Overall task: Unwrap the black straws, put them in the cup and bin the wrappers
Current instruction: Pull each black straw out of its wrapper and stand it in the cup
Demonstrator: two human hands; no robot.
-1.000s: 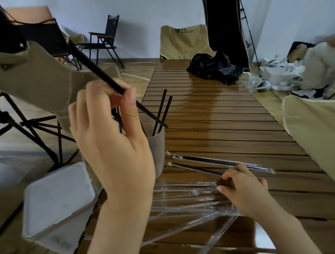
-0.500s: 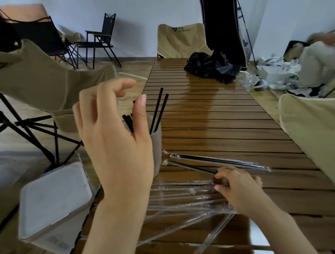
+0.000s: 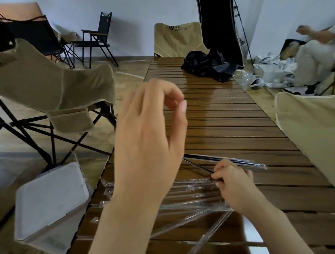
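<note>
The left hand [image 3: 150, 139] hangs raised above the table [image 3: 230, 112], fingers loosely curled and holding nothing; it hides the cup, which cannot be seen. The right hand [image 3: 233, 183] rests low on the table, fingertips pinching the near end of a wrapped straw [image 3: 197, 166]. Another wrapped straw [image 3: 242, 162] lies just behind it. Empty wrappers [image 3: 186, 203] lie heaped under and beside the right hand, and the bin [image 3: 50, 203] stands off the table's left edge.

The step in hand looks like opening the next straw. It should go best if the left hand comes down to grip the wrapper's free end while the right pulls, keeping the loose wrappers from sliding away.
</note>
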